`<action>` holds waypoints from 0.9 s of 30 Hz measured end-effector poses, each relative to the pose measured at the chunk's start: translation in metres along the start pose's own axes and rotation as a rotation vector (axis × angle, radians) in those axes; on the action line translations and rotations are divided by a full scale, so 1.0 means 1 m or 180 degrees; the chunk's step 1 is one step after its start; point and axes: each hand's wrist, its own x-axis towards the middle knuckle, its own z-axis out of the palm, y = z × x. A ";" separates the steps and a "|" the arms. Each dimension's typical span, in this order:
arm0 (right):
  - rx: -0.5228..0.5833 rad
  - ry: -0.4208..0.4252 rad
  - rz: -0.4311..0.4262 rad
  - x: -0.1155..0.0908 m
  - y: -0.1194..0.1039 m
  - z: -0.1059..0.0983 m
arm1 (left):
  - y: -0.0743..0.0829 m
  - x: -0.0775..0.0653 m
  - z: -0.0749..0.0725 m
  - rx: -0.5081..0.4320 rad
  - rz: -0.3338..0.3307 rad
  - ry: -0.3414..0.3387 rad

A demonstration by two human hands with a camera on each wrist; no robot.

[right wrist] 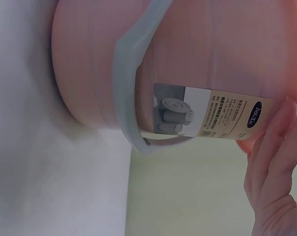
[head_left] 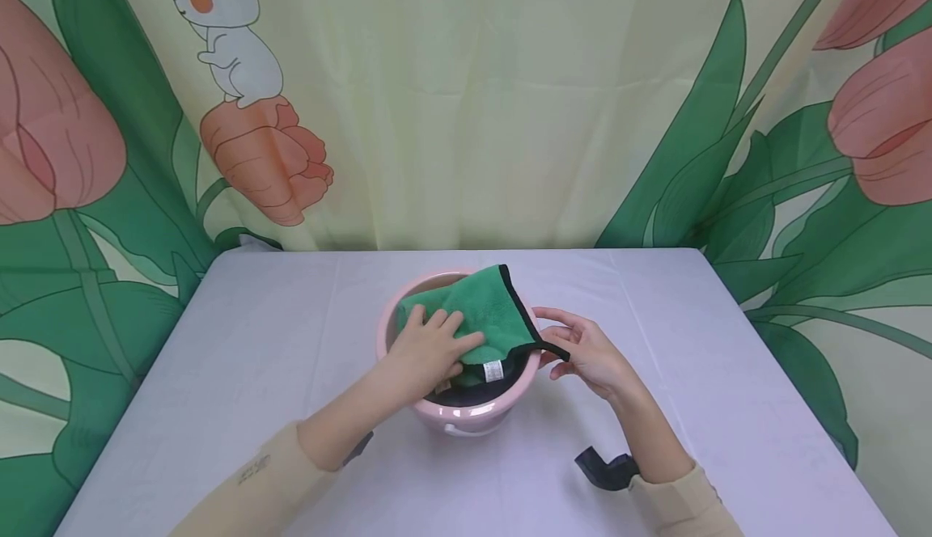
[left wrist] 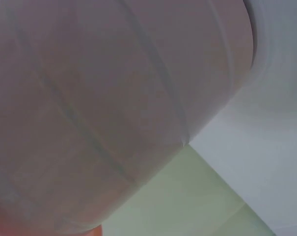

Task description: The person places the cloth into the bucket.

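A green cloth (head_left: 480,310) with black edging and a small white tag lies bunched in the mouth of a pink bucket (head_left: 473,414). My left hand (head_left: 429,351) rests on the cloth inside the rim, fingers spread. At the bucket's right side, my right hand (head_left: 586,351) touches the outer wall by the rim; the cloth's black-edged corner hangs over beside it. The right wrist view shows right-hand fingers (right wrist: 273,152) extended along the bucket wall (right wrist: 207,54). In the left wrist view only the bucket side (left wrist: 104,98) shows; that hand is hidden there.
The bucket stands on a white-covered table (head_left: 291,327), its pale handle (right wrist: 126,88) hanging down by a printed label (right wrist: 214,110). Behind the table hangs a curtain (head_left: 466,100) with tulips and a rabbit. A black strap (head_left: 606,470) sits at the right wrist.
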 end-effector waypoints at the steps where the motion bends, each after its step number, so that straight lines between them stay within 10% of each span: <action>1: -0.0013 0.0005 0.0002 0.000 0.000 0.000 | 0.001 0.001 0.000 0.0006 -0.0006 -0.0074; 14: -0.0059 0.0018 0.0025 0.000 0.002 -0.001 | 0.009 0.008 0.002 -0.0086 -0.0178 -0.1139; 27: -0.0038 0.0023 0.0022 0.001 0.002 0.000 | 0.007 0.005 0.001 -0.0322 -0.0237 -0.0960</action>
